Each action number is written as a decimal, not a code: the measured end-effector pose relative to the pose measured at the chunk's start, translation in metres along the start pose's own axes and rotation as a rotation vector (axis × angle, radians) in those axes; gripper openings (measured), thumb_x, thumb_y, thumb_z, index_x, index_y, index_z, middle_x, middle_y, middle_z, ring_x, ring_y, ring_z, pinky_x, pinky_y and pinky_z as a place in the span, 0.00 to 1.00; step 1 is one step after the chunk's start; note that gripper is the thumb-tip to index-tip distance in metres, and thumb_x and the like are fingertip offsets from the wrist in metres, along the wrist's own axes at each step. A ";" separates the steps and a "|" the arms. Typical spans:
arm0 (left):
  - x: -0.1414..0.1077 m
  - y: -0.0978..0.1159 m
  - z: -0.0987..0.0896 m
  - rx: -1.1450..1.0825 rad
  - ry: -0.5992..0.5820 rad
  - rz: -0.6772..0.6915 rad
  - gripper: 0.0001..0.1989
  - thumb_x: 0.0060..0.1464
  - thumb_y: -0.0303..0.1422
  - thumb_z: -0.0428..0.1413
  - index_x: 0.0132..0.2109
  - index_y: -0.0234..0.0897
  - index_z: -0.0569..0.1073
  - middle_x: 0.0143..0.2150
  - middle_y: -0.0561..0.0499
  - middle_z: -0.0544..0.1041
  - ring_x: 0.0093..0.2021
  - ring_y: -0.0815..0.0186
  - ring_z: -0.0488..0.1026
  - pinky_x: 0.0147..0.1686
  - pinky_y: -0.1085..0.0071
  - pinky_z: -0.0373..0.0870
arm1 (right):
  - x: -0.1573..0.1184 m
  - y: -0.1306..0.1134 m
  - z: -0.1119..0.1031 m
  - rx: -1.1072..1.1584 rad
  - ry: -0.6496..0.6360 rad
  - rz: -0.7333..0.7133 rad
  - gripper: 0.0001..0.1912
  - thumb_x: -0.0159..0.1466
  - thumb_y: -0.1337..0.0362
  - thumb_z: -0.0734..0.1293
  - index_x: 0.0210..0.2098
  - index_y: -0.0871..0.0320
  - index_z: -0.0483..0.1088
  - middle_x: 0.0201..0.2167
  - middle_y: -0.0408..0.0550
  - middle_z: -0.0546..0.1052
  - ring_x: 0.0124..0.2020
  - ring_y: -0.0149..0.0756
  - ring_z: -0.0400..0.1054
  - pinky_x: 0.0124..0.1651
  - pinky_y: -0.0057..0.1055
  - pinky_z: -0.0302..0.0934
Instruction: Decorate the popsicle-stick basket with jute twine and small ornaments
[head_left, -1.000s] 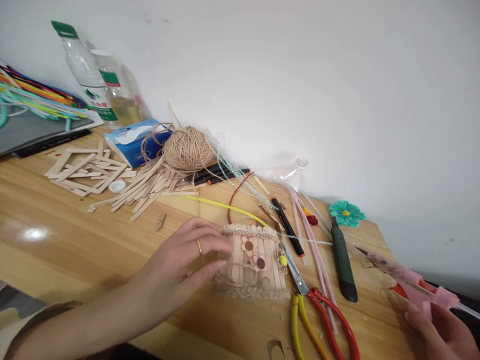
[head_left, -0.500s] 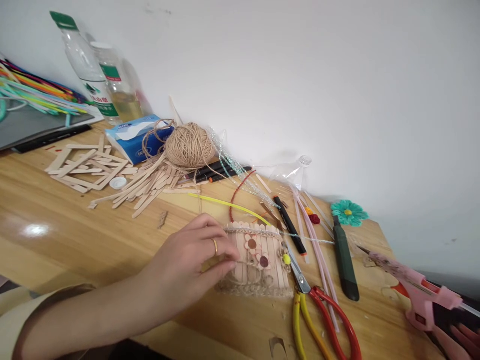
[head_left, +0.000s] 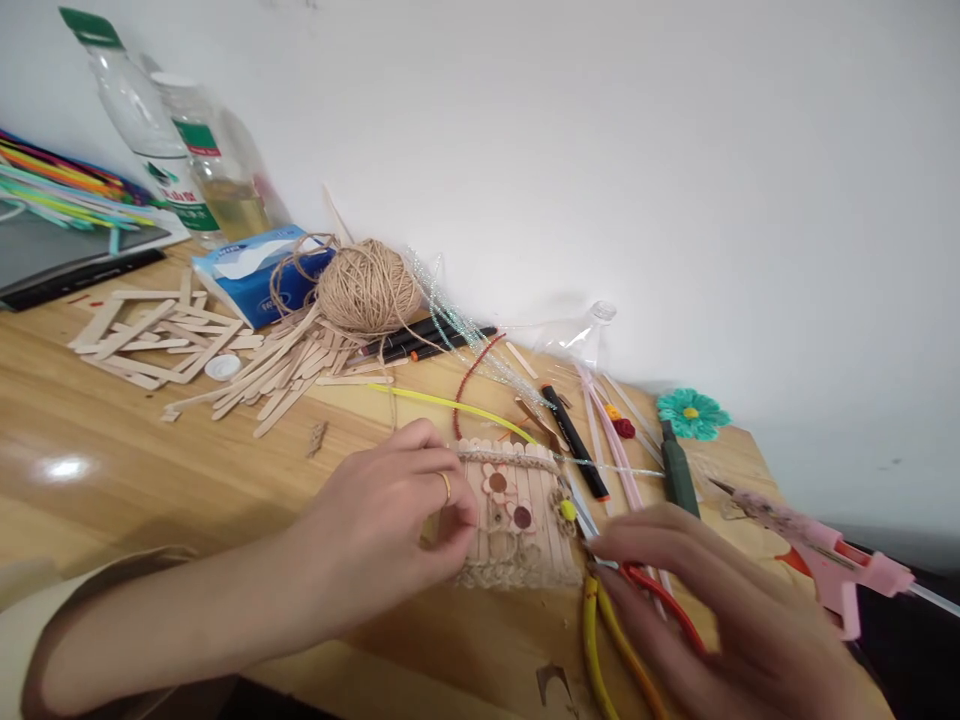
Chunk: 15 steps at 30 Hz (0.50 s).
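Observation:
A small panel of craft sticks (head_left: 551,520) lies on the wooden table, with twine along its upper and lower edges and flower shapes with round centres on its face. My left hand (head_left: 420,505) is at the panel's left side, thumb and fingertips pinched together; what is between them is too small to make out. Over the red and yellow handles of the scissors (head_left: 594,640) hovers my right hand (head_left: 720,610), thumb and fingers apart, fingertips close to the scissors' pivot. Whether it touches them is unclear.
The pink glue gun (head_left: 825,560) rests at the right, beside a dark green tool (head_left: 679,475). Behind are a twine ball (head_left: 367,285), loose craft sticks (head_left: 281,385), a tissue pack (head_left: 259,280), bottles (head_left: 139,120), a black marker (head_left: 576,445) and a teal flower (head_left: 691,413).
My right hand has left the glue gun's side at the far right and come in over the scissors. My left hand stays pinched at the panel. The view has shifted slightly.

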<state>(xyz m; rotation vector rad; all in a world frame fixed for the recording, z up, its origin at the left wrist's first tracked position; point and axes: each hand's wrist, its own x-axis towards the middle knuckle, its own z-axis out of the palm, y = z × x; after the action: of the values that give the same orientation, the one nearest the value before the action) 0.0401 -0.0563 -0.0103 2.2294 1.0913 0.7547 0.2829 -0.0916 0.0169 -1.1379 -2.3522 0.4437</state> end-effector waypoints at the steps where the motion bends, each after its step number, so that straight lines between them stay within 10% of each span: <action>1: 0.000 0.000 0.000 0.000 0.005 0.021 0.07 0.50 0.21 0.53 0.27 0.36 0.71 0.28 0.54 0.75 0.36 0.64 0.65 0.35 0.68 0.63 | 0.016 -0.007 0.006 0.040 0.005 0.006 0.09 0.62 0.74 0.63 0.38 0.53 0.67 0.33 0.46 0.73 0.35 0.33 0.71 0.35 0.26 0.66; 15: 0.005 -0.004 0.007 -0.026 0.090 0.222 0.08 0.52 0.22 0.54 0.27 0.36 0.70 0.25 0.55 0.75 0.30 0.69 0.65 0.32 0.74 0.64 | 0.046 -0.006 0.025 0.296 -0.137 0.027 0.11 0.58 0.78 0.61 0.33 0.57 0.69 0.29 0.44 0.72 0.30 0.30 0.67 0.31 0.25 0.61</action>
<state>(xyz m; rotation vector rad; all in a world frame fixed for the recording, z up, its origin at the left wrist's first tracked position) 0.0449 -0.0516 -0.0167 2.3388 0.8779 0.9633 0.2402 -0.0608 0.0120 -1.0275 -2.2886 0.8727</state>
